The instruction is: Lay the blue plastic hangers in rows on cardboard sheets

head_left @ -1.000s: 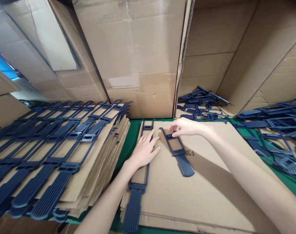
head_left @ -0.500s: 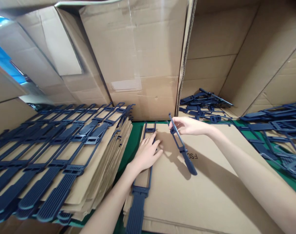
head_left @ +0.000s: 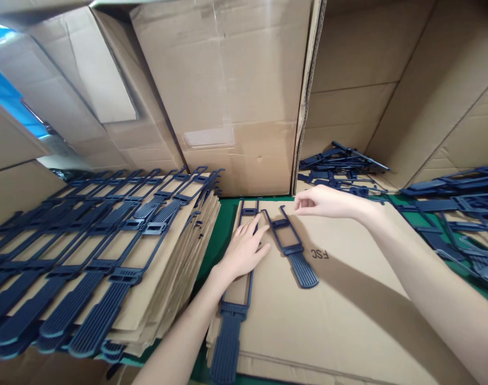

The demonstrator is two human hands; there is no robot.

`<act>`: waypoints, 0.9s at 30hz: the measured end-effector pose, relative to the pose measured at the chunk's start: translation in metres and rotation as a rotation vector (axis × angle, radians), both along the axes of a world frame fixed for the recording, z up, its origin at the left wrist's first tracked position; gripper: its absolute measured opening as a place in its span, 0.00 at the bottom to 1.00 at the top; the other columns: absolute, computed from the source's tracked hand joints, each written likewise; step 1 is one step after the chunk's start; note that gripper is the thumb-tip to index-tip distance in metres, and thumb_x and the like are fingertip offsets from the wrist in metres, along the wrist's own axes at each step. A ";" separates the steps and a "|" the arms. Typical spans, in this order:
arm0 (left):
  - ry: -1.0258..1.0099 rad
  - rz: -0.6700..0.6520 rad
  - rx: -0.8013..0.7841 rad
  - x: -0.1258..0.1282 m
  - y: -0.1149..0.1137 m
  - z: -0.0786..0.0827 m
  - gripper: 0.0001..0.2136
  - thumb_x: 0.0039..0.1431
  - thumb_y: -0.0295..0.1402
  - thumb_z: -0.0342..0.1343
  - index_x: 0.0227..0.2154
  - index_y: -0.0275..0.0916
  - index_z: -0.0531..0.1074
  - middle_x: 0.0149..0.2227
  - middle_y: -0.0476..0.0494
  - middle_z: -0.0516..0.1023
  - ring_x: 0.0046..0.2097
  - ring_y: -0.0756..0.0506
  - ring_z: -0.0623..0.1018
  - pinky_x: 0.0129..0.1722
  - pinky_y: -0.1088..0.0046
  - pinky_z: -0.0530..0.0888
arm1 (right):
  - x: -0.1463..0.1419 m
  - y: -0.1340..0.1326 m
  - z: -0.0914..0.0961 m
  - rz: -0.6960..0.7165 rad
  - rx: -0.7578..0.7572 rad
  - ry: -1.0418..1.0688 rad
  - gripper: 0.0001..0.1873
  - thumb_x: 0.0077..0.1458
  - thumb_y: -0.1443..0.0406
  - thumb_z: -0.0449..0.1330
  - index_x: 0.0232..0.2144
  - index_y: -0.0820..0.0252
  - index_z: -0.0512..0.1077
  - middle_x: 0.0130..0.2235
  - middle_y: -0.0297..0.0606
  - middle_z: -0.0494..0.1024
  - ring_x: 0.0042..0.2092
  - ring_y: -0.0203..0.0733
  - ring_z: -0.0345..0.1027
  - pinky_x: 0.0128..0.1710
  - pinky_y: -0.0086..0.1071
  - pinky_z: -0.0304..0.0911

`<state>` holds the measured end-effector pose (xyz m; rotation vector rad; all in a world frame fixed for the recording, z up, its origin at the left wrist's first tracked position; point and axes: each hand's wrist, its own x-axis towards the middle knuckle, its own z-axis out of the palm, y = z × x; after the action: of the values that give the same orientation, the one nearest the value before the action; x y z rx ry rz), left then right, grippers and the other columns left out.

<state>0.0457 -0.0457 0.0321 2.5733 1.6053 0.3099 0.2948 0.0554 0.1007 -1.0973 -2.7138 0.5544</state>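
Currently, left hand [head_left: 244,251] lies spread, palm down, over the long navy frame [head_left: 235,308] along the cardboard stack's [head_left: 336,326] left edge; fingers extended, not gripping. Right hand [head_left: 318,202] is released: fingers loosely curled, nothing visible in them, just right of the short navy frame's [head_left: 292,249] upper end. Short frame lies tilted on the same stack, hooked ends away from the person, ribbed tab left of and below the FSC print [head_left: 320,254]. Left: assembled frames [head_left: 126,275] in rows on layered cardboard. Right: jumbled navy parts [head_left: 456,205].
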 end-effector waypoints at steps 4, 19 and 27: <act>-0.016 -0.012 0.004 -0.001 0.001 -0.002 0.19 0.64 0.39 0.47 0.57 0.43 0.62 0.67 0.37 0.48 0.66 0.37 0.54 0.63 0.54 0.54 | -0.038 -0.030 -0.010 0.015 0.052 -0.128 0.20 0.56 0.51 0.54 0.27 0.60 0.74 0.29 0.41 0.76 0.29 0.40 0.68 0.27 0.30 0.56; -0.003 0.022 -0.030 0.002 -0.001 0.003 0.26 0.64 0.39 0.46 0.63 0.36 0.53 0.67 0.33 0.47 0.67 0.38 0.52 0.63 0.56 0.52 | -0.040 -0.020 -0.015 -0.369 0.141 -0.007 0.10 0.51 0.62 0.55 0.23 0.59 0.74 0.23 0.41 0.76 0.30 0.47 0.73 0.29 0.32 0.60; 0.017 0.026 -0.040 0.001 0.000 0.003 0.25 0.64 0.40 0.46 0.62 0.38 0.55 0.67 0.34 0.48 0.66 0.37 0.53 0.63 0.55 0.53 | -0.033 -0.004 -0.044 -0.469 -0.212 0.118 0.18 0.50 0.72 0.55 0.45 0.65 0.66 0.17 0.33 0.73 0.18 0.41 0.69 0.21 0.29 0.64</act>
<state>0.0469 -0.0459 0.0351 2.5343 1.6347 0.2561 0.2621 0.0512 0.0567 -1.6288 -2.2218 0.8023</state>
